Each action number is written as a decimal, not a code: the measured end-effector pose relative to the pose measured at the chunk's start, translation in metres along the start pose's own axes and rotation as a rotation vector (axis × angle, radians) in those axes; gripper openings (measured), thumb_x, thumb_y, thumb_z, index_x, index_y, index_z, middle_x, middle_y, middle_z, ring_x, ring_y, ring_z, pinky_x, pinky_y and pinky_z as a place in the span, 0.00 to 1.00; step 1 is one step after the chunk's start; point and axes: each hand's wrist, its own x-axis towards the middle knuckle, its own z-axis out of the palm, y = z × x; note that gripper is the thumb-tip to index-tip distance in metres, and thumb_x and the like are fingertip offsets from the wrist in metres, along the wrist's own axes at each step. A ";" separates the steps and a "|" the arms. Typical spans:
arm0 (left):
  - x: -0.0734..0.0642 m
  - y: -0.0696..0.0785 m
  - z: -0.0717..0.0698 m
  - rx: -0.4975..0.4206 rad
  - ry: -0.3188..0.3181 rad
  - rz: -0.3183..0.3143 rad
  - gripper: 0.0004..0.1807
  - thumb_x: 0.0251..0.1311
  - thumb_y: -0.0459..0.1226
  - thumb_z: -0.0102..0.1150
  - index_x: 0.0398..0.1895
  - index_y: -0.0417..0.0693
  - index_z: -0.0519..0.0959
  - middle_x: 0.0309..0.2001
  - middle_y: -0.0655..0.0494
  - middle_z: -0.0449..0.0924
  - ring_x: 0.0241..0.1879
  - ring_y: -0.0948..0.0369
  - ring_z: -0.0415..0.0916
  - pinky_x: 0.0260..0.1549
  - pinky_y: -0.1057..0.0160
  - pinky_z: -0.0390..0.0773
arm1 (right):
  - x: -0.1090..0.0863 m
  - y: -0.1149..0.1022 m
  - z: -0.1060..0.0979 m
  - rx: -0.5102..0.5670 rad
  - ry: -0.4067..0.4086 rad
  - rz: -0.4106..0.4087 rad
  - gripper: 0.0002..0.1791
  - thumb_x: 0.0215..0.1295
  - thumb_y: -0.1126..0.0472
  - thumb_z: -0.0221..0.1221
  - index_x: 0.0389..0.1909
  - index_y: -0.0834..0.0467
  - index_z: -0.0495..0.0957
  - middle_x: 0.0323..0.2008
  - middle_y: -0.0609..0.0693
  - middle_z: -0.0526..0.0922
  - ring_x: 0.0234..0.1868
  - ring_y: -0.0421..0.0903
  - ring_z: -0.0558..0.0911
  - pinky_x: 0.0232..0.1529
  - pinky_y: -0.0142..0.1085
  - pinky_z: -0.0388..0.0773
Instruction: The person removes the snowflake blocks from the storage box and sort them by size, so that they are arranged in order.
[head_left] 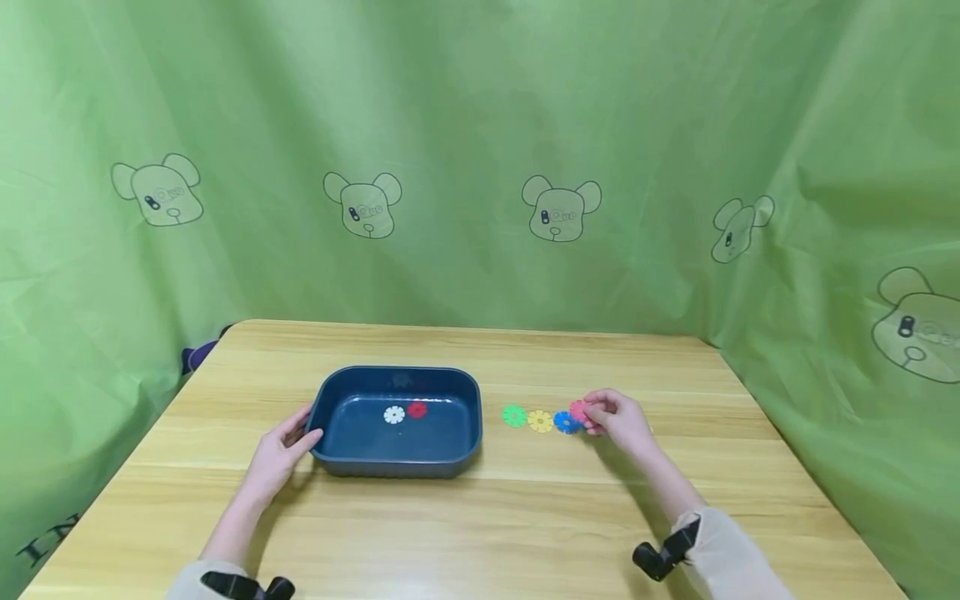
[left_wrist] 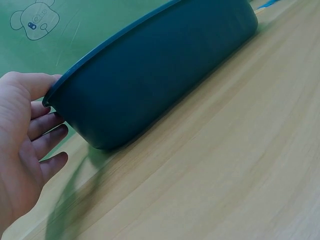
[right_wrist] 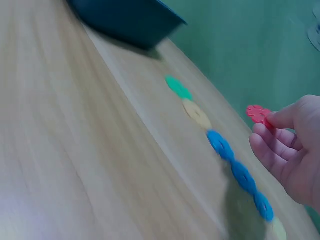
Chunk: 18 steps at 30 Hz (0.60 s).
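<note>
My left hand (head_left: pixel 276 458) holds the left rim of a dark blue rectangular basin (head_left: pixel 390 468), thumb on the rim and fingers by the outer wall. A white flower-shaped plastic disc (head_left: pixel 393 414) and a red one (head_left: pixel 417 409) lie inside it. Over to the right, my right hand (head_left: pixel 621 423) pinches a pinkish-red notched disc (right_wrist: pixel 257 114) between thumb and fingers, raised above the table. Below it runs a row of discs: green (head_left: pixel 514 416), yellow (head_left: pixel 540 421), then several blue (right_wrist: pixel 243 177) and a pale one (right_wrist: pixel 279 229). In the head view the hand hides the row's right end.
The wooden table (head_left: pixel 480 533) carries the basin left of centre and the disc row right of it. A green curtain (head_left: pixel 450 275) with printed bear heads hangs behind and along the sides. Something purple (head_left: pixel 198 355) shows beyond the table's left edge.
</note>
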 end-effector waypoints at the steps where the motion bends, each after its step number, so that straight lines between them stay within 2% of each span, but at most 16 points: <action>1: 0.000 0.000 0.000 0.001 0.001 0.001 0.30 0.64 0.34 0.54 0.66 0.32 0.59 0.63 0.34 0.62 0.61 0.46 0.61 0.44 0.84 0.64 | -0.001 0.003 -0.006 0.008 0.008 0.013 0.16 0.64 0.72 0.53 0.50 0.77 0.67 0.29 0.53 0.78 0.26 0.40 0.79 0.31 0.34 0.81; 7: 0.000 0.001 0.001 0.002 0.013 0.007 0.30 0.63 0.34 0.54 0.66 0.32 0.60 0.62 0.33 0.63 0.60 0.45 0.62 0.44 0.83 0.65 | -0.004 0.019 -0.039 0.005 0.068 0.048 0.19 0.65 0.71 0.51 0.53 0.78 0.64 0.31 0.51 0.78 0.27 0.39 0.80 0.32 0.32 0.81; 18: 0.000 0.000 0.000 0.009 0.013 0.002 0.30 0.63 0.35 0.55 0.66 0.34 0.60 0.62 0.36 0.63 0.60 0.47 0.63 0.44 0.82 0.66 | -0.010 0.046 -0.090 -0.098 0.209 0.102 0.22 0.65 0.66 0.53 0.55 0.77 0.65 0.29 0.44 0.79 0.27 0.34 0.78 0.30 0.29 0.79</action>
